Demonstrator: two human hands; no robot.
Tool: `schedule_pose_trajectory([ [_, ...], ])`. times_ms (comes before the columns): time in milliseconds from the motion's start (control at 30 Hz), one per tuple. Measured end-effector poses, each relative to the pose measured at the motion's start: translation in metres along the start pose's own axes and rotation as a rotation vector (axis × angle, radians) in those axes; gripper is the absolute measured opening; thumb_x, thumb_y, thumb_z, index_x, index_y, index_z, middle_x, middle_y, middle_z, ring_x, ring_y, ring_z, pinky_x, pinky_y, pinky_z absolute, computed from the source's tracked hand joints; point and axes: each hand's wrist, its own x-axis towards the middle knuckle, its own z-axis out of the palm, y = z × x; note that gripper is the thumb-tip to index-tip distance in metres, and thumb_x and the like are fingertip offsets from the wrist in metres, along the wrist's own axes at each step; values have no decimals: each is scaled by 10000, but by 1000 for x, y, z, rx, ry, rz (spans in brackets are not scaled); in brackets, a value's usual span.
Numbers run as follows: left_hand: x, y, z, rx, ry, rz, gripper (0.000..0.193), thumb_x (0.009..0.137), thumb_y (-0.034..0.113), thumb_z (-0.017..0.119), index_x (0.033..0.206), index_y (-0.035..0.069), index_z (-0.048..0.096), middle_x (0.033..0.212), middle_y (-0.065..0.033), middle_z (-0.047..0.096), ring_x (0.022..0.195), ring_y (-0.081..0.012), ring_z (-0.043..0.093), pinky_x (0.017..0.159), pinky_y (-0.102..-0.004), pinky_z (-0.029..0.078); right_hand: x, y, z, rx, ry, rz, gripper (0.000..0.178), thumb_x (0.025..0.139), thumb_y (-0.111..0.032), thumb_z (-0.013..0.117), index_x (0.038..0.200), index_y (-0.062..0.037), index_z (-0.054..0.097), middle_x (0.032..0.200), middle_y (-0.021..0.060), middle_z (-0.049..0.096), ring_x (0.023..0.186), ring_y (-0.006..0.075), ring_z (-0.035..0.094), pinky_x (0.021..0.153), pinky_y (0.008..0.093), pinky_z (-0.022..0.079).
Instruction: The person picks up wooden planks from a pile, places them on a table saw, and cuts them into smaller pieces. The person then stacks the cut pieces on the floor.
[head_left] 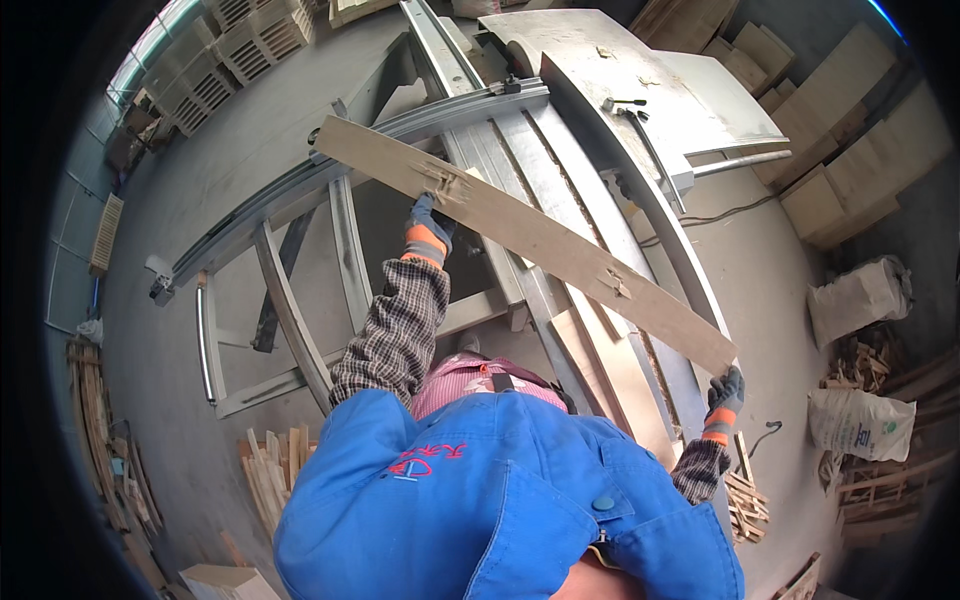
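Observation:
A long, flat wooden board [530, 240] with two rough, splintered knots slants across the metal sliding table saw [520, 150]. My left hand [430, 222], in a dark glove with an orange cuff, grips the board's near edge beside the left knot. At the board's right end, my right hand [726, 392] is closed around the corner in a matching glove. Both hands' fingers are partly hidden by the board. Below it, a few paler wood strips [615, 375] lie on the saw table close to my body.
A metal frame [345, 250] with open bays extends left of the saw. A long rail [690, 270] runs along its right side. Wood offcuts [745, 505] lie on the floor at right, others [275, 470] at lower left. White sacks [860, 425] and stacked boards line the right wall.

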Motion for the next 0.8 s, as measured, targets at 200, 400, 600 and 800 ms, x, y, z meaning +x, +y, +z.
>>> schedule_pose_trajectory([
  [200, 0, -117, 33, 115, 30, -259, 230, 827, 232, 655, 1050, 197, 615, 1006, -27, 659, 910, -234, 621, 752, -432, 519, -1, 45, -124, -104, 276, -5, 242, 834, -162, 675, 1057, -92, 612, 611, -45, 497, 405, 44, 341, 368, 201, 243],
  [400, -20, -221, 78, 440, 0, -383, 237, 847, 257, 641, 1063, 184, 575, 933, -58, 609, 846, -244, 585, 746, -433, 509, -37, 62, -192, -97, 580, 83, 213, 818, -205, 702, 995, -110, 629, 501, -51, 385, 356, 64, 281, 347, 237, 186],
  [600, 24, -305, 70, 982, -121, -176, 647, 835, 273, 683, 1342, 67, 339, 1323, -184, 468, 1096, -323, 533, 898, -453, 436, -37, 85, -215, -28, 665, 127, 204, 796, -236, 729, 947, -128, 644, 468, -39, 360, 331, 89, 274, 326, 255, 189],
  [800, 9, -326, 110, 1671, -383, 9, 709, 767, 286, 736, 1339, 35, 401, 1232, -226, 538, 1088, -347, 552, 887, -434, 454, -51, 90, -191, 103, 694, 222, 228, 832, -192, 697, 1034, -132, 609, 545, -29, 440, 374, 71, 342, 313, 204, 263],
])
